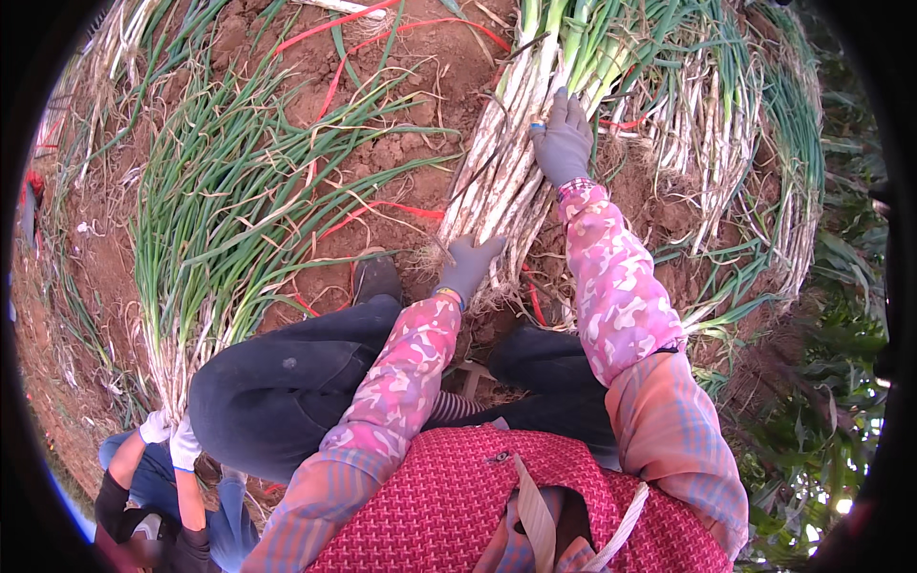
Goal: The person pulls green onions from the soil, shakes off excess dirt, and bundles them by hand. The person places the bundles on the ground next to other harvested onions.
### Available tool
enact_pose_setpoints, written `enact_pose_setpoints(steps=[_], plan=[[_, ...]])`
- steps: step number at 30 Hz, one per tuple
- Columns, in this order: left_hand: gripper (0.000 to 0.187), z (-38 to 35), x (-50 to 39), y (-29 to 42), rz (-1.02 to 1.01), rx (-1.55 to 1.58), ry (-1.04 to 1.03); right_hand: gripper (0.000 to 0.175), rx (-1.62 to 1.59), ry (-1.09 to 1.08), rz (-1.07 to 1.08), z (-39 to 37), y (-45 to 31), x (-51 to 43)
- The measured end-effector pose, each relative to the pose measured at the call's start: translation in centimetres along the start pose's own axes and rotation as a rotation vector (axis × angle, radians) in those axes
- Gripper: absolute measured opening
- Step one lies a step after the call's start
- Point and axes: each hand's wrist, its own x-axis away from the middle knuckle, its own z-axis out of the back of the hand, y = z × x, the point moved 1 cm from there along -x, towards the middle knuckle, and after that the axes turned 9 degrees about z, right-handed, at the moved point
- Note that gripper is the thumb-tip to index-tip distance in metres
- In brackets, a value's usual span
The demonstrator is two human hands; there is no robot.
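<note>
A thick bundle of green onions [501,161] lies on the soil in front of me, its pale stalks and roots towards me and its green leaves at the top. My gloved left hand [471,266] is at the root end, thumb and fingers spread against the stalks. Higher up, my gloved right hand [564,141] lies flat on the stalks' right side, just below the leaves. Thin dark strips cross the bundle. Red plastic ribbon [408,209] runs over the soil to the left of the bundle and shows beneath it.
More green onions [709,122] lie at the right, beside leafy plants [845,286]. At the left, a co-worker's white-gloved hands [172,433] hold another large bunch of green onions [215,215] by the root end. Reddish soil [387,86] shows between. My knees are bent below the bundle.
</note>
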Motion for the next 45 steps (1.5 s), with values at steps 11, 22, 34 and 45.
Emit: enact_pose_setpoints(steps=[11,22,34,45], plan=[[0.054,-0.2,4.4,-3.7,0.035,0.744,0.269,0.078,0.122,0.037,0.163,-2.1,-1.4,0.5],[0.055,-4.5,3.7,-3.0,0.192,1.464,-0.106,0.063,-0.059,0.17,0.151,0.7,-1.1,0.0],[0.067,-4.4,9.9,-1.5,-0.176,-0.048,0.725,0.027,-0.205,-0.043,0.253,10.3,5.6,-3.0],[0.035,-3.6,2.2,7.4,-0.505,-1.152,0.476,0.045,-0.248,-0.369,0.119,5.7,6.7,-2.9]])
